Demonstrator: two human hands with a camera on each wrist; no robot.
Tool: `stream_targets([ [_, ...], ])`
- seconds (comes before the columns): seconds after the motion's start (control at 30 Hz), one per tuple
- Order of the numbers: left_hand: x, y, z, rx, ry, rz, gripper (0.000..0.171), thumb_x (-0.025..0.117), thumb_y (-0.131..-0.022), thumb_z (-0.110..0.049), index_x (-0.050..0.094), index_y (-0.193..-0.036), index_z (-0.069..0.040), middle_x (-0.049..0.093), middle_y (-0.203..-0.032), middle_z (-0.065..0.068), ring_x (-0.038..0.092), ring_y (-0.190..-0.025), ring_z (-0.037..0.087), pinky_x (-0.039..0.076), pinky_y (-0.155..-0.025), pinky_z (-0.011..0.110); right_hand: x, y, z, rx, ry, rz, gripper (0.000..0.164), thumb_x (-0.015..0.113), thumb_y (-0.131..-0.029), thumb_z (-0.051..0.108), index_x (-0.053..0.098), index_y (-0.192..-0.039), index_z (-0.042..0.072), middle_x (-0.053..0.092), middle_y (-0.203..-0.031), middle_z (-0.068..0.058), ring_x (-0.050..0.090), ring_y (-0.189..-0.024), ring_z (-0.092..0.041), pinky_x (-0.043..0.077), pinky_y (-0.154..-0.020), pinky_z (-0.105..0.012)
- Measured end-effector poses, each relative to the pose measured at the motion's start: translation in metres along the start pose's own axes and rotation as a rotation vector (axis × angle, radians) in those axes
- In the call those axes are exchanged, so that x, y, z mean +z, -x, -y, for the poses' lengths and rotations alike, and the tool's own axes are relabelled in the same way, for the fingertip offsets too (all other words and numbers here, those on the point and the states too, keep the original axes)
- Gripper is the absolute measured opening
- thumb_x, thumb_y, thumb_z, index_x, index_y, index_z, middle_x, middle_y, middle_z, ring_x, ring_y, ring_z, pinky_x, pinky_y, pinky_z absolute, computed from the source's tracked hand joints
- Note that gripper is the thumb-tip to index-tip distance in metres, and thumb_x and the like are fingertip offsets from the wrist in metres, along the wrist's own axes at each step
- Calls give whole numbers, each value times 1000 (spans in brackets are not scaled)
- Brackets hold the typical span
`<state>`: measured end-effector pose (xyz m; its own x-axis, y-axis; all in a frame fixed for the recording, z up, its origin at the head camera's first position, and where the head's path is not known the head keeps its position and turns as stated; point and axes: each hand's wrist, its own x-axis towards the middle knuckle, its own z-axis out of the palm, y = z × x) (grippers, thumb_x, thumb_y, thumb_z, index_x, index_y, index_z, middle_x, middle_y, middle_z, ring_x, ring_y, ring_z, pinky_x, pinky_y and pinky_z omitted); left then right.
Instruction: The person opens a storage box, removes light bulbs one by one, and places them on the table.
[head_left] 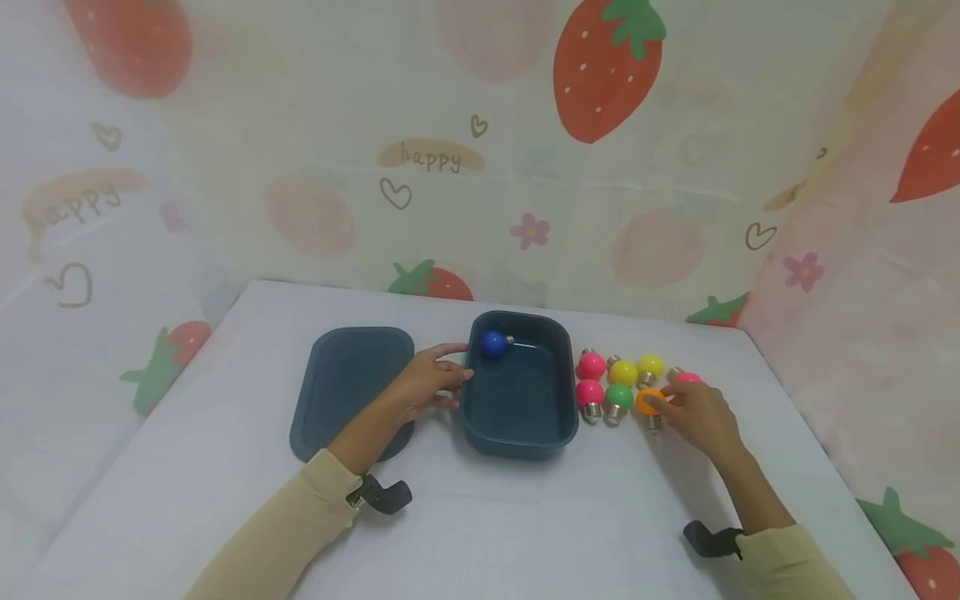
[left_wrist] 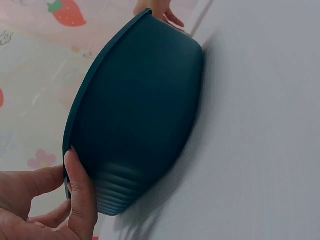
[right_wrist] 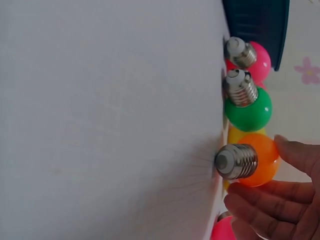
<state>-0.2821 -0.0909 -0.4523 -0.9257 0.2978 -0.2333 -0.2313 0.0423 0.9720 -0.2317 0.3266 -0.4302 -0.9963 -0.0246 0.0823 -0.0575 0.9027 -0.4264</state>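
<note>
My left hand [head_left: 433, 382] is at the left side of a dark blue-green plastic container [head_left: 517, 442], pinching its rim between thumb and fingers in the left wrist view. Inside the container, a blue light bulb [head_left: 494, 344] lies at the far left corner. To the right, my right hand [head_left: 699, 417] holds an orange light bulb [right_wrist: 262, 160] by its round part, thumb on one side and fingers on the other. Its metal screw base points toward me. Beside it lie a green bulb [head_left: 618, 397] and a pink bulb [head_left: 589, 393], bases also facing me.
Behind these are two yellow bulbs [head_left: 650, 365] and another pink bulb [head_left: 591, 367]. One more pink bulb [head_left: 687, 377] is partly hidden by my right hand. A matching flat lid [head_left: 352, 367] lies left of the container on the white tabletop [head_left: 487, 533].
</note>
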Motion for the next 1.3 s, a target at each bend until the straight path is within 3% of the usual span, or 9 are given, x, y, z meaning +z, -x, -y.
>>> stream_targets([
  [0.3, -1, -1, 2, 3, 3, 4, 62, 71, -96, -10, 45, -152, -15, 67, -101, 10, 60, -79, 17, 61, -62, 28, 2, -2, 1, 8, -21, 5, 45, 69, -97, 36, 71, -109, -7, 72, -88, -16, 60, -65, -19, 45, -54, -30],
  [0.73, 0, 0, 2, -3, -8, 8, 62, 70, -97, -12, 44, -153, -14, 66, -109, 17, 59, -80, 16, 60, -62, 27, 5, -1, 0, 19, -42, 32, 47, 68, -98, 37, 70, -110, -9, 73, -85, -15, 61, -66, -19, 46, -56, -30],
  [1.03, 0, -2, 0, 4, 9, 1, 61, 71, -96, -10, 45, -152, -15, 66, -107, 17, 59, -78, 16, 60, -62, 27, -6, -7, 1, 15, -40, 37, 46, 60, -102, 37, 71, -110, -7, 73, -89, -17, 61, -66, -19, 45, -55, -30],
  [1.3, 0, -3, 3, 10, 8, 1, 62, 70, -96, -8, 45, -152, -14, 66, -112, 20, 60, -76, 16, 60, -61, 27, -21, -11, 10, 23, -7, -3, 48, 60, -103, 37, 68, -118, -8, 71, -92, -18, 64, -71, -22, 52, -57, -29],
])
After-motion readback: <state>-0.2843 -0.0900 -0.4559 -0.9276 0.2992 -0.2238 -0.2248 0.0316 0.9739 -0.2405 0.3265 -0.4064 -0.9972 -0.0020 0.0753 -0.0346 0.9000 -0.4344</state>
